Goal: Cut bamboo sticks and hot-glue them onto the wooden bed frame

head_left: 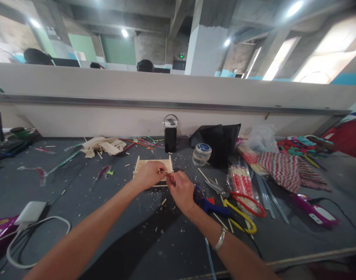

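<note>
Across the whole lower frame runs the dark tabletop (79, 194), littered with pale chips, and behind it the white partition (108, 118) spans the middle. Right of center, there's a black bag (219, 136); farther right, a striped knit cloth (278, 167); and lower down, red-handled scissors (217, 188), blades pointing up and left. Now the center: a small wooden stick frame (141, 162) sits on the tabletop, partly covered by the left hand (150, 175), its fingertips pinched on a thin stick (163, 171). In from the right comes the right hand (181, 189), fingers drawn in narrow by the frame's right side; whether they grip anything, I can't tell. A clear jar (201, 155) stands above and right, then a black slab (170, 140), upright at upper center.
</note>
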Tool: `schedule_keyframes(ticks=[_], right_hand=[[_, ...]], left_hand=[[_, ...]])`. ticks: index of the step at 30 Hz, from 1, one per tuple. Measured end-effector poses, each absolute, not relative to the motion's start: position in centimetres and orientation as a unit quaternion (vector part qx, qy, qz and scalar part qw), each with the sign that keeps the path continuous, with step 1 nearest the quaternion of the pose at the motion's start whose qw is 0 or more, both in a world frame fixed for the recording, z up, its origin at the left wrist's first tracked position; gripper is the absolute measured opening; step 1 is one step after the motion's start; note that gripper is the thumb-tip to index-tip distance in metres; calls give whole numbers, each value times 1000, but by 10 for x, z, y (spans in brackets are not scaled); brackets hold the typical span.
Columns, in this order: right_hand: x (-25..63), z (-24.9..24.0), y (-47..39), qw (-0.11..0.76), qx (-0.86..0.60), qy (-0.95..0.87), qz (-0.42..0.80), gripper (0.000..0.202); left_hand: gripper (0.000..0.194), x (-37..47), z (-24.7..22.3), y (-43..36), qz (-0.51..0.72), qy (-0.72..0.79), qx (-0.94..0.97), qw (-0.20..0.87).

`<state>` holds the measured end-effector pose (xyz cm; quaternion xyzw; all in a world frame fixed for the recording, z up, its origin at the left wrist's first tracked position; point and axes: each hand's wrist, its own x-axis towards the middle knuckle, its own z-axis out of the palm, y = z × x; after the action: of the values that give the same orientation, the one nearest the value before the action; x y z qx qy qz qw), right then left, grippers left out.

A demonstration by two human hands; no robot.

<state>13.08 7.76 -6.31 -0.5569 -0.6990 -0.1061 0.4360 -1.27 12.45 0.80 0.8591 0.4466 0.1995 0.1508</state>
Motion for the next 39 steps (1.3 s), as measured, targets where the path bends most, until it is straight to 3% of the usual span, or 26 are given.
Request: schedule_keyframes(ticks=[39], right_hand=[[147, -59, 66, 447, -548, -703, -74, 17]], left_hand=[[21, -16, 21, 122, 167, 466, 853, 166]])
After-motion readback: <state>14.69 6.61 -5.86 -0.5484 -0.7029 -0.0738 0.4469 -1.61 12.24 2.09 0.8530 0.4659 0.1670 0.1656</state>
